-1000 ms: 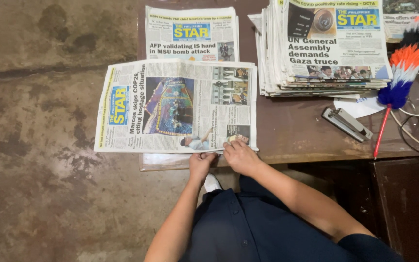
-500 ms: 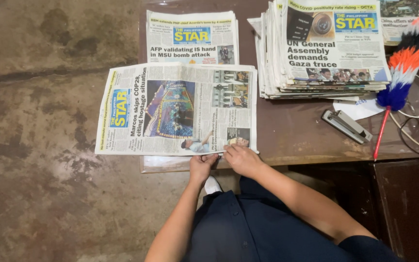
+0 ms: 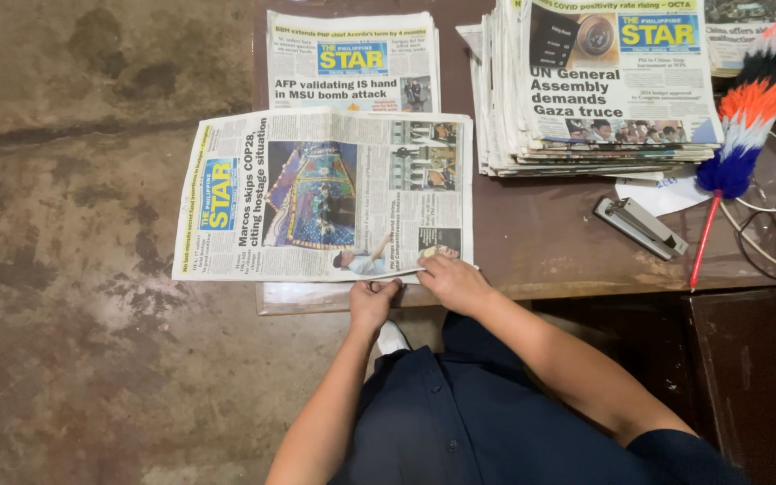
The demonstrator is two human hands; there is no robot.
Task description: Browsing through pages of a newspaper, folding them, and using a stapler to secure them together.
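Left hand: sitting at the desk's near edge, just under the newspaper's near edge; fingers are curling up against the paper's rim, and the grip is looking narrow, though I cannot tell whether it is actually pinching a sheet.
Right hand: lying just beside the left one, nearer the paper's near right corner; fingertips are pressing down on the page, flat rather than clasping, so its grip is holding nothing.
Direction from the grip: the newspaper is spreading away from both hands, up and to the left; the left hand is nearer its middle, the right is nearer its corner.
Long axis: the paper is running left to right along the near edge of the desk, with its left part overhanging the desk's left edge above the floor.
Look of the paper: lying flat and folded, front page up, turned sideways to the person, with a blue masthead block at the left and a large dark picture in the middle.
Farther back: a second folded paper is lying at the far edge, touching the first; a tall stack of papers is standing to the right, with a stapler and a feather duster beside it.
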